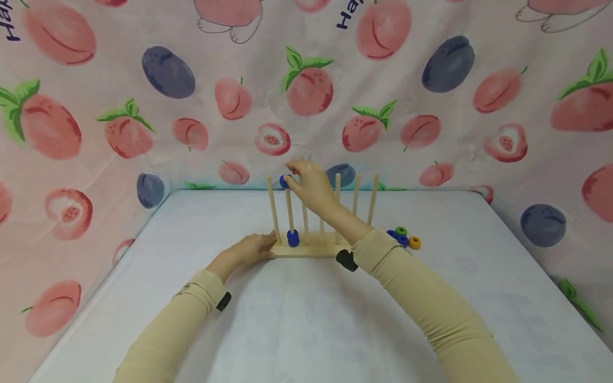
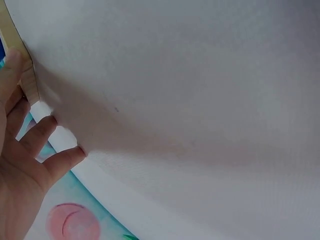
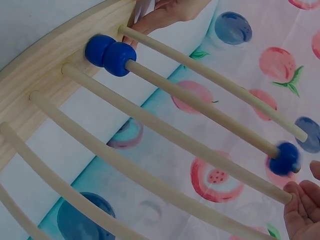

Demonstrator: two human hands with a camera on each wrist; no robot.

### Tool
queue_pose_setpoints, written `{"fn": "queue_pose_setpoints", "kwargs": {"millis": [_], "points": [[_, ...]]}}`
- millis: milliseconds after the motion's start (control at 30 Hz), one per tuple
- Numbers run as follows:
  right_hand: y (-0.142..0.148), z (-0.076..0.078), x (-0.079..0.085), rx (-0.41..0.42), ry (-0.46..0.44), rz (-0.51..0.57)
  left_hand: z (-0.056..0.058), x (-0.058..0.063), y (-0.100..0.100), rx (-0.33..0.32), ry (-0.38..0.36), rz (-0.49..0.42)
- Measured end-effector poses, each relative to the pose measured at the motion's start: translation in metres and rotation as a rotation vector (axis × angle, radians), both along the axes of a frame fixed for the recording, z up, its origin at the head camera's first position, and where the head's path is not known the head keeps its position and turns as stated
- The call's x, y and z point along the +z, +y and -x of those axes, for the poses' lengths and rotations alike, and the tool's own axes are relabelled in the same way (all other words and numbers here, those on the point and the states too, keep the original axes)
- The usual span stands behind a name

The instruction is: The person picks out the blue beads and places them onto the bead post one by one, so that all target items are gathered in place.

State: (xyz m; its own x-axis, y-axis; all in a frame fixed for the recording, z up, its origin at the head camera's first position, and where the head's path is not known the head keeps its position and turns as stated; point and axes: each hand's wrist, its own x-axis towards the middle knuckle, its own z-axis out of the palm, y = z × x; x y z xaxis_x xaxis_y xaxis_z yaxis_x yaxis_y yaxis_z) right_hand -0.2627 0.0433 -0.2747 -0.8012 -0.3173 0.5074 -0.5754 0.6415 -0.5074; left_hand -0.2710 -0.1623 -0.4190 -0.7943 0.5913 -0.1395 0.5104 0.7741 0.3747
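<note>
A wooden peg rack [image 1: 306, 251] with several upright pegs stands on the table. On its second peg from the left, two blue beads [image 3: 110, 54] sit stacked at the base. Another blue bead [image 3: 284, 159], slightly blurred, is at the top of that same peg, which pokes through it. My right hand [image 1: 313, 186] is beside this upper bead; the right wrist view shows the fingers [image 3: 304, 205] apart from it, near the third peg's tip. My left hand [image 1: 250, 249] holds the rack's left end, the thumb [image 2: 11, 72] on the wood and the other fingers spread.
To the right of the rack lie several loose beads, among them a green bead [image 1: 401, 231], a yellow bead [image 1: 414, 242] and a blue bead [image 1: 402, 241]. A fruit-printed cloth [image 1: 306, 122] rises behind the white table [image 1: 306, 319].
</note>
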Motion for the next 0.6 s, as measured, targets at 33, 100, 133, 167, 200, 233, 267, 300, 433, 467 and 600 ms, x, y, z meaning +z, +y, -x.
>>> {"fn": "queue_pose_setpoints", "kwargs": {"millis": [33, 100, 133, 167, 200, 233, 267, 300, 433, 467, 600], "points": [[0.0005, 0.0, -0.0004, -0.002, -0.002, 0.004, 0.0003, -0.0004, 0.0003, 0.001, -0.004, 0.0], [0.0014, -0.0003, -0.0013, 0.0, -0.004, 0.014, 0.0007, -0.0011, 0.0008, 0.001, -0.006, 0.001], [0.0018, -0.0004, -0.0017, 0.003, -0.003, 0.019, 0.0006, -0.0012, 0.0011, 0.0, -0.007, 0.001], [0.0022, -0.0006, -0.0019, 0.007, -0.001, 0.023, 0.0006, -0.0014, 0.0011, -0.002, -0.004, 0.003], [0.0023, -0.0005, -0.0021, 0.01, 0.003, 0.024, 0.0005, -0.0016, 0.0012, -0.002, -0.001, 0.002], [0.0025, -0.0005, -0.0022, 0.01, 0.006, 0.02, 0.0003, -0.0016, 0.0011, -0.002, 0.002, 0.001], [0.0026, -0.0006, -0.0022, 0.012, 0.008, 0.018, 0.0001, -0.0015, 0.0011, -0.001, 0.003, -0.001], [0.0027, -0.0007, -0.0021, 0.012, 0.009, 0.015, 0.0, -0.0013, 0.001, 0.001, 0.003, -0.005], [0.0023, -0.0004, -0.0022, 0.005, 0.028, -0.023, -0.0004, 0.0002, 0.0007, 0.002, 0.006, -0.014], [0.002, -0.0004, -0.0024, 0.002, 0.036, -0.036, -0.0004, 0.0007, 0.0005, 0.003, 0.004, -0.016], [0.0026, -0.0008, -0.0048, 0.0, 0.061, -0.052, 0.0, 0.001, 0.0014, -0.005, 0.004, -0.011]]}}
